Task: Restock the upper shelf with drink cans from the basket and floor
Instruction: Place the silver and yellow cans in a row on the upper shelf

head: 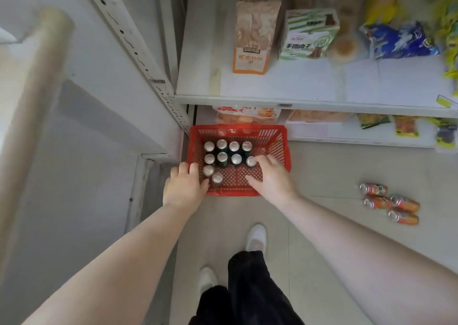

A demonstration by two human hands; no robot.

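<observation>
Both hands are down in the red basket [285, 148] here, so this is the pick-up stage, with the basket's cans yet to be lifted out. The right hand [271, 179] reaches in from the near side, its fingers [265, 159] spread apart and just meeting the silver-topped can [250, 161] at the right end of the second row, thumb wide and nothing clasped yet. The left hand [184, 187] sits at the basket's left rim with its fingers bent over the edge; whether they grip the rim or a can, I cannot tell, though its thumb points at the leaning can [217, 178] nearest the front. The basket stands on the floor [334, 171] against the foot of the shelving, and the dark green cans [222, 157] in it stand upright in tidy rows along its far left part, lids shining. Off to the right, well apart from the basket, four orange cans [390, 203] lie on their sides on the floor. Next, I judge, each hand must close around a can body and lift it straight up, clear of its neighbours. The white shelf [297, 100] above holds snack packs [252, 39], with bare board at its left.
</observation>
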